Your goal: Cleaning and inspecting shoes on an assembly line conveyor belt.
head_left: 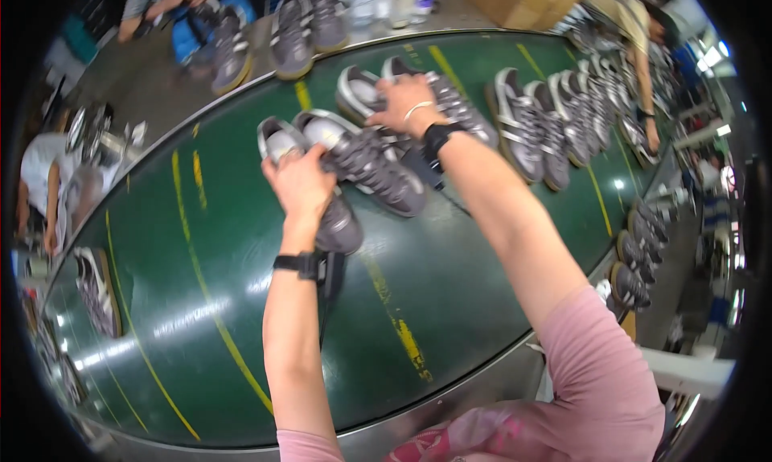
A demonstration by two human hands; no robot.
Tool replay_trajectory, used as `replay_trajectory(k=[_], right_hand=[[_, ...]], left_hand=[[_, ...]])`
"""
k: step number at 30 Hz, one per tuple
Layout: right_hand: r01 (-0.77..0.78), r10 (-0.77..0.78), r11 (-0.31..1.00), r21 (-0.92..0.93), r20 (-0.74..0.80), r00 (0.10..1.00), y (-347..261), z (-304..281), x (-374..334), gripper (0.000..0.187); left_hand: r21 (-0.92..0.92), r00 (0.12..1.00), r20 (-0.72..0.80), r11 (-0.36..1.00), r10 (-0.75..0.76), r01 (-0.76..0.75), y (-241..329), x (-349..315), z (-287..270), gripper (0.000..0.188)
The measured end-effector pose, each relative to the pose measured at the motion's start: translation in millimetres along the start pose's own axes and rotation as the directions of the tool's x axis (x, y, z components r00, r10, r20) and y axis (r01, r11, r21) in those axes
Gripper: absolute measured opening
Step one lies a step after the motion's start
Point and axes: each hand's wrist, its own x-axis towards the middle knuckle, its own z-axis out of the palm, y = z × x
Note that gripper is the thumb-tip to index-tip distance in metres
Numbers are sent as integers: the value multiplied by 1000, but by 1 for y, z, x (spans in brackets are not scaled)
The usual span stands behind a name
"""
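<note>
The left hand [299,180], its forearm rising almost straight from the lower edge, grips a grey shoe with pale lining [341,227] on the glossy green, yellow-lined belt [450,301]. The right arm reaches forward; the right hand [408,104] bends over two similar grey shoes [465,112], whether gripping I cannot tell. Shoe lettering is too small for reading.

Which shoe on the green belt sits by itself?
Grey shoe at the far left of the belt; the other shoes on it have close neighbours.
</note>
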Motion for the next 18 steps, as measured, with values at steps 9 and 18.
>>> replay_trajectory(k=[9, 18], right_hand=[[157, 71, 918, 365, -539, 839, -16, -46, -160, 45], [60, 222, 723, 688, -315, 923, -46, -145, -400, 41]], left_hand=[[-82, 986, -166, 997, -6, -8, -12, -164, -75, 28], [-254, 997, 70, 966, -28, 44, 6, -354, -179, 32]])
